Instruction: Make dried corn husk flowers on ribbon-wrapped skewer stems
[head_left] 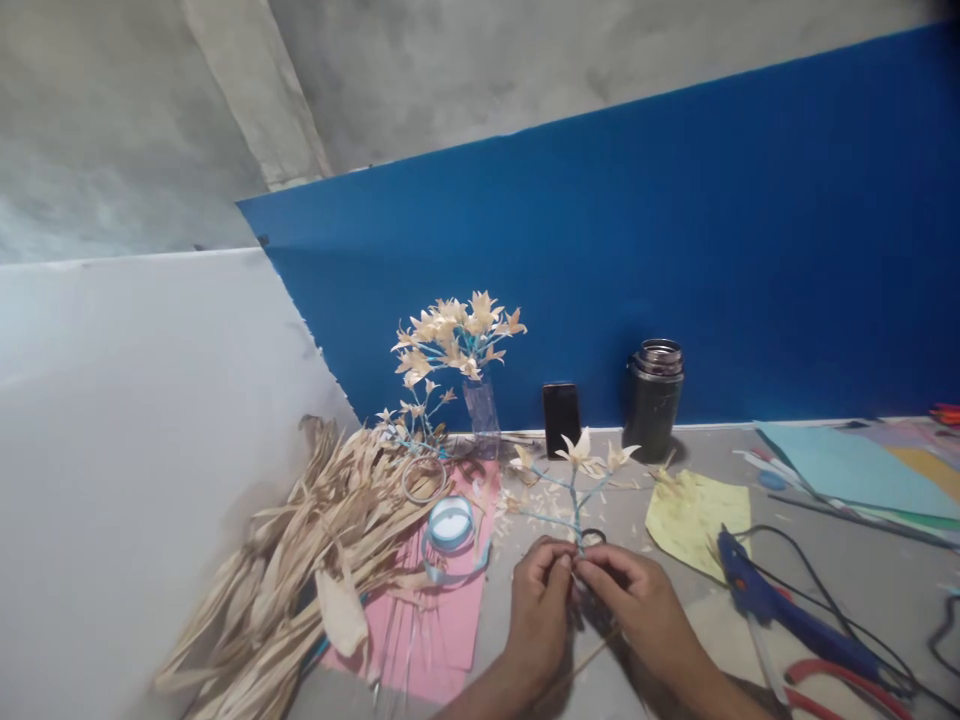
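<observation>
Both my hands pinch the lower stem of a branched craft flower stem (575, 497). Its stem is wrapped in light blue tape and carries several pale, dried-husk flowers at the branch ends. My left hand (540, 605) has thumb and fingers closed on the stem from the left. From the right, my right hand (641, 605) closes on it, the two thumbs almost touching. The stem's lowest end is hidden by my fingers. Left of my hands, a roll of light blue tape (451, 525) rests on pink paper (457, 625).
Dried husks (300, 590) are heaped at left. Behind stand a flower-filled clear vase (482, 415), a phone (562, 418) and a dark flask (654, 400). At right lie yellow paper (694, 515), a blue glue gun (795, 620) with its cord, and a red-handled tool (847, 675).
</observation>
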